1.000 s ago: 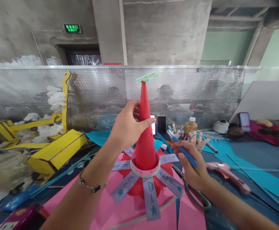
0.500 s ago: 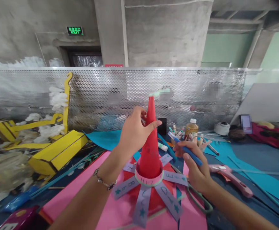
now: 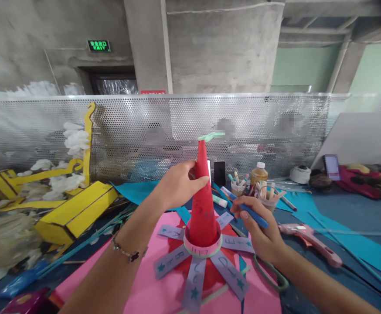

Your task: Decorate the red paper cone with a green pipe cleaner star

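Observation:
A tall red paper cone [image 3: 203, 213] stands upright inside a pale ring [image 3: 202, 251], with a mint-green strip [image 3: 211, 136] at its top. Lilac paper strips [image 3: 195, 279] marked with letters and stars fan out from the ring over a red base on pink sheets. My left hand [image 3: 180, 183] wraps thumb and fingers around the cone's upper part. To the cone's right, my right hand [image 3: 259, 224] grips a slim blue tool [image 3: 254, 214] with a pale end pointing up and left; I cannot make out its exact kind.
Green-handled scissors [image 3: 277, 279] lie partly under my right forearm. Further right is a pink glue gun [image 3: 311, 240]. Behind stand a phone [image 3: 219, 173], a cup of markers [image 3: 239, 187] and a bottle [image 3: 260, 174]. A yellow box [image 3: 76, 209] sits at left, before a perforated metal screen [image 3: 128, 131].
The view has shifted slightly. My left hand sits a little lower beside the cone, which tilts slightly left. My right hand keeps its hold on the blue tool.

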Demonstrator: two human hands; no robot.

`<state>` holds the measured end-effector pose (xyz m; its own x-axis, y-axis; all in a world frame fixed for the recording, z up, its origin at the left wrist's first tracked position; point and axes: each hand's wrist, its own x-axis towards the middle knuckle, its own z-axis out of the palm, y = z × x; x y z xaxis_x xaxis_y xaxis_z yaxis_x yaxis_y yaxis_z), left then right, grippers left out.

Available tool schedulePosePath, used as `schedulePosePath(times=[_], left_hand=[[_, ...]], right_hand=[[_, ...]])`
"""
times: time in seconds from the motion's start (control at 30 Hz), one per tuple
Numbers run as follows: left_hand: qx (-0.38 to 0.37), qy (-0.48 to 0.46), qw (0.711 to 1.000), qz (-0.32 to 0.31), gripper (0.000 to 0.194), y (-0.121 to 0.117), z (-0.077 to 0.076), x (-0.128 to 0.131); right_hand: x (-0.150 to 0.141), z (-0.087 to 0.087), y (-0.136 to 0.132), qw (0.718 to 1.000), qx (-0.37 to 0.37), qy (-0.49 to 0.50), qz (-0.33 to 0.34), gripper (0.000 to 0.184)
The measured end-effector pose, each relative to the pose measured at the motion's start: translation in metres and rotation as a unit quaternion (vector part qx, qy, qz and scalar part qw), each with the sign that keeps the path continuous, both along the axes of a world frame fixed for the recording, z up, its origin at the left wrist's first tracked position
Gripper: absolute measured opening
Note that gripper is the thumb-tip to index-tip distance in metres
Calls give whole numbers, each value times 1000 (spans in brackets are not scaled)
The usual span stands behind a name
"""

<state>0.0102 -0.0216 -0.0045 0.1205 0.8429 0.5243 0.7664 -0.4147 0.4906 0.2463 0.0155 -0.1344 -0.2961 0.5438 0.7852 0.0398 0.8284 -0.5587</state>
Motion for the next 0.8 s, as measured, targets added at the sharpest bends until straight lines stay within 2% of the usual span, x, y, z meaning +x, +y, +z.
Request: schedulePosePath(times=[0.2,0.4,0.6,0.8], left_hand=[[47,7,998,35,22,-8,5,6],[92,13,991,97,32,-11,6,12],[36,61,993,95,37,-8,2,10],[-19,78,996,41,35,-10,6,4]], right_hand=[[1,-3,3,1000,10,10,-13,18],[0,-2,3,1000,5,7,-20,18],[-1,2,0,999,20,-11,-27,17],[-3,7,-4,998,40,-34,-34,16]])
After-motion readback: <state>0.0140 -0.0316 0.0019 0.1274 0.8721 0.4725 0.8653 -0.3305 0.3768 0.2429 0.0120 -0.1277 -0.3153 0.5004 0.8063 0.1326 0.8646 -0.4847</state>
